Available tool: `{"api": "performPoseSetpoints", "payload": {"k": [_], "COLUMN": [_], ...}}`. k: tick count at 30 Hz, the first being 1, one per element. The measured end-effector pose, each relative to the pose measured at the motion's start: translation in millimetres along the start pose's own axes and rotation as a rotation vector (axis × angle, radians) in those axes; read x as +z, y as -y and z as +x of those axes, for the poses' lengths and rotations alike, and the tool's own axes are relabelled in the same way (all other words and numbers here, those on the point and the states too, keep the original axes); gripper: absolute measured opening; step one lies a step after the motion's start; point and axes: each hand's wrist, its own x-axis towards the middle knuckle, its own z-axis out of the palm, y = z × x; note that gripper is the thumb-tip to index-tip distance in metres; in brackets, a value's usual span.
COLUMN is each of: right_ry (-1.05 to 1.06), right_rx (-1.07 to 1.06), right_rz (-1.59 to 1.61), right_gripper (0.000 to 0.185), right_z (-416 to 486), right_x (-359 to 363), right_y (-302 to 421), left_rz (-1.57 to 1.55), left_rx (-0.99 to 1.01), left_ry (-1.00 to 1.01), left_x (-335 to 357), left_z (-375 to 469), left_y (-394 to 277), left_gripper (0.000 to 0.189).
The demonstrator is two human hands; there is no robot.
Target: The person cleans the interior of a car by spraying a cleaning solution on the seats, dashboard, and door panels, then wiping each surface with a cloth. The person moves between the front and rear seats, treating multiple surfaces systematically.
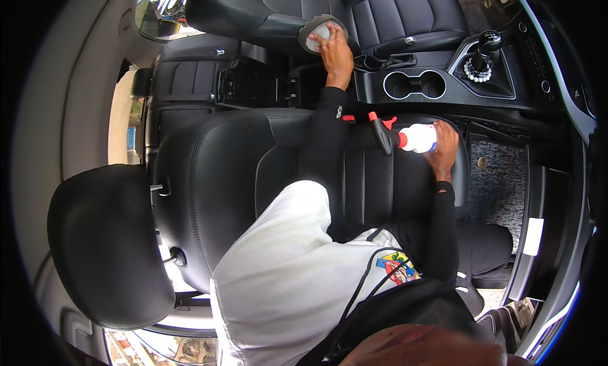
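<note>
My left hand (337,54) grips a round grey pad (306,31) with a scalloped rim and a paler centre, held against the side of the far black leather seat's backrest (280,27). The arm reaches across the nearer seat. My right hand (444,145) is closed around the base of a white spray bottle (418,138) with a red collar and trigger and a black head. The bottle lies on its side, its nozzle towards the left, over the cushion of the nearer black leather seat (375,185).
Between the seats are a handbrake (389,47), cup holders (414,85), an open console compartment (247,83) and a gear lever (488,43) with beads around its base. A large headrest (111,247) stands at left. A floor mat (496,176) and an open glovebox (546,233) are at right.
</note>
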Motion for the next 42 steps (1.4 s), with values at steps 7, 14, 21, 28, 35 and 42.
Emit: {"api": "performPoseSetpoints", "payload": {"k": [7, 14, 21, 28, 35, 42], "right_ry": [-0.016, -0.038, 0.004, 0.007, -0.016, -0.037], "right_rx": [0.028, 0.024, 0.045, 0.020, 0.034, 0.073], "right_rz": [0.012, 0.003, -0.019, 0.006, 0.033, -0.017], "right_gripper": [0.083, 0.080, 0.082, 0.086, 0.084, 0.081], "right_z": [2.0, 3.3, -1.4, -0.3, 6.4, -6.2], "right_x": [-0.6, 2.1, -11.0, -4.1, -1.4, 0.8], "right_y": [-0.1, 3.1, -9.1, -2.3, -2.3, -8.5], "left_rz": [-0.241, -0.637, -0.622, -0.136, -0.306, 0.171], "left_rx": [-0.286, -0.883, -0.381, 0.208, 0.083, -0.352], "left_ry": [-0.708, -0.217, -0.316, -0.266, 0.517, -0.181], "left_x": [-153.1, 0.6, -101.9, -67.7, 26.7, -196.0], "left_z": [35.7, 28.4, 15.4, 54.7, 20.2, 63.7], "left_y": [76.5, -0.9, 27.3, 65.0, -2.8, 79.7], "left_gripper": [0.064, 0.092, 0.077, 0.048, 0.033, 0.026]}}
